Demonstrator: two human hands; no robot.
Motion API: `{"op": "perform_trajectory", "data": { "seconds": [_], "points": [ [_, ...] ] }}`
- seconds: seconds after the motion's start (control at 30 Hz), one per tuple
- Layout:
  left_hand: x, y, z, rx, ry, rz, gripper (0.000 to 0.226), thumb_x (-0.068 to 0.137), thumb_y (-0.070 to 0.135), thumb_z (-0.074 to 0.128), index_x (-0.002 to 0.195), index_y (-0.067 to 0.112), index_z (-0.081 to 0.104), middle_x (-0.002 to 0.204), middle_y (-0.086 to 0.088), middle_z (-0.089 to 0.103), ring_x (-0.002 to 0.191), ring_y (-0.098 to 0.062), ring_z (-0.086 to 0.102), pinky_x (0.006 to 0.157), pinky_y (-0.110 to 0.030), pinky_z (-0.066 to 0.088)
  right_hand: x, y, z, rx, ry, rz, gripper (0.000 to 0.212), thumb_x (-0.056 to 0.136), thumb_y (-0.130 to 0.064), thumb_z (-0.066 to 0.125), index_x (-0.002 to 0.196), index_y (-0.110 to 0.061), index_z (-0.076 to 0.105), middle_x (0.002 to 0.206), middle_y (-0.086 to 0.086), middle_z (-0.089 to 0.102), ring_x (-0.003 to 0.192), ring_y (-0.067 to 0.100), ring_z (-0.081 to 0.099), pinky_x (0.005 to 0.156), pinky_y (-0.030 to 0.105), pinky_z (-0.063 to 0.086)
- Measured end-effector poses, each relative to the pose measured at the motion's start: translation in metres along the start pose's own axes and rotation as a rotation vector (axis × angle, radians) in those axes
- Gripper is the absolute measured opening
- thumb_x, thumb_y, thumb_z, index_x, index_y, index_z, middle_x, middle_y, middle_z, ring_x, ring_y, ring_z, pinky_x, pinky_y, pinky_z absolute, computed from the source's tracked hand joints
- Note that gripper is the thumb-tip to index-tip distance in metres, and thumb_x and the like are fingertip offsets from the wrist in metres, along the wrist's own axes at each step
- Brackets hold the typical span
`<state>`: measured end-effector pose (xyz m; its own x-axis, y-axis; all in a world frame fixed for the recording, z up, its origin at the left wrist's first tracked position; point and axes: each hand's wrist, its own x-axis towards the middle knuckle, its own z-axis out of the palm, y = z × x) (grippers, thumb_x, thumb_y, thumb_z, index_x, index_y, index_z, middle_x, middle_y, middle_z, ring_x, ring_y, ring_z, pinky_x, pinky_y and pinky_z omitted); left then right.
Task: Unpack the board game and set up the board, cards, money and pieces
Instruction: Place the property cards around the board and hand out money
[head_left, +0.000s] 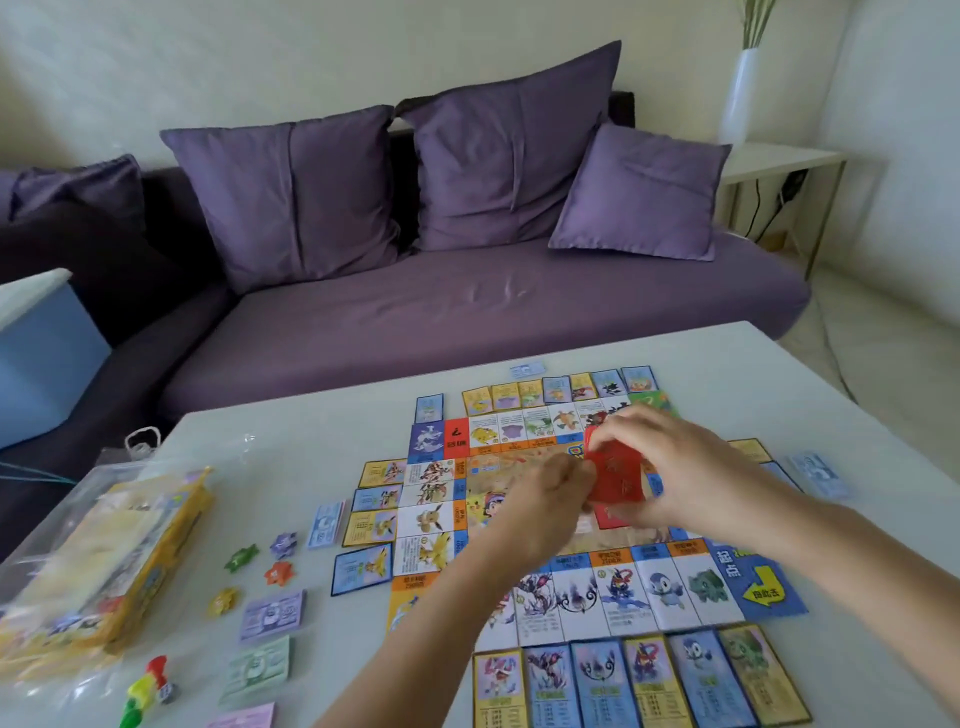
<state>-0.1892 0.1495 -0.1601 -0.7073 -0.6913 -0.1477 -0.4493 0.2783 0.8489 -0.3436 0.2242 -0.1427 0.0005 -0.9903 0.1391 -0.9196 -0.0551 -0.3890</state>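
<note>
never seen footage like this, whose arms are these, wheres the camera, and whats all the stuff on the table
No machine here: these are a person's two bare arms, filmed by one wide-angle camera worn on their head, looking forward and down. On the white table lies a game board with picture cards laid along its edges. To its left lie play money, star-shaped tokens, coloured pawns and the yellow game box in a clear bag. The left hand and right hand together hold a stack of red cards above the board's middle.
</note>
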Motion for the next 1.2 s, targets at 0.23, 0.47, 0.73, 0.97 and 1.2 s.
{"op": "perform_trajectory", "data": {
  "seconds": [0.23,0.47,0.73,0.97,1.2],
  "points": [
    [0.038,-0.032,0.013,0.651,0.007,0.088,0.043,0.099,0.026,0.044,0.141,0.022,0.039,0.148,0.004,0.035,0.137,-0.013,0.028,0.115,-0.030,0.023,0.032,0.076,0.007,0.013,-0.182,0.113,0.042,0.075,-0.031,0.078,0.104,-0.045,0.052,0.117,-0.024,0.046,0.099,-0.002,0.049,0.079,0.017,0.043],
    [0.047,-0.046,0.020,0.651,-0.031,0.094,0.048,0.100,0.026,0.043,0.146,0.023,0.031,0.153,0.005,0.026,0.141,-0.012,0.023,0.113,-0.026,0.020,0.050,0.089,0.035,0.071,-0.314,0.106,0.042,0.079,-0.031,0.076,0.113,-0.042,0.054,0.117,-0.025,0.047,0.105,0.003,0.049,0.089,0.027,0.047],
    [0.049,-0.055,0.023,0.635,-0.019,0.107,0.047,0.099,0.026,0.044,0.145,0.021,0.034,0.150,0.005,0.033,0.138,-0.012,0.026,0.112,-0.024,0.020,0.047,0.091,0.043,0.060,-0.363,0.090,0.036,0.080,-0.030,0.075,0.108,-0.040,0.055,0.115,-0.024,0.051,0.105,0.002,0.050,0.090,0.030,0.046],
    [0.052,-0.060,0.027,0.639,-0.017,0.095,0.047,0.098,0.026,0.045,0.144,0.020,0.036,0.148,0.002,0.035,0.137,-0.015,0.027,0.111,-0.028,0.024,0.043,0.091,0.045,0.063,-0.369,0.073,0.035,0.081,-0.032,0.073,0.108,-0.043,0.053,0.117,-0.027,0.048,0.109,0.000,0.048,0.094,0.028,0.044],
    [0.054,-0.064,0.027,0.622,-0.021,0.095,0.047,0.097,0.025,0.046,0.143,0.020,0.037,0.148,0.002,0.033,0.137,-0.015,0.027,0.111,-0.030,0.026,0.042,0.089,0.047,0.045,-0.374,0.058,0.038,0.081,-0.035,0.073,0.109,-0.046,0.051,0.116,-0.029,0.046,0.110,-0.002,0.047,0.095,0.026,0.043]
  ]
}}
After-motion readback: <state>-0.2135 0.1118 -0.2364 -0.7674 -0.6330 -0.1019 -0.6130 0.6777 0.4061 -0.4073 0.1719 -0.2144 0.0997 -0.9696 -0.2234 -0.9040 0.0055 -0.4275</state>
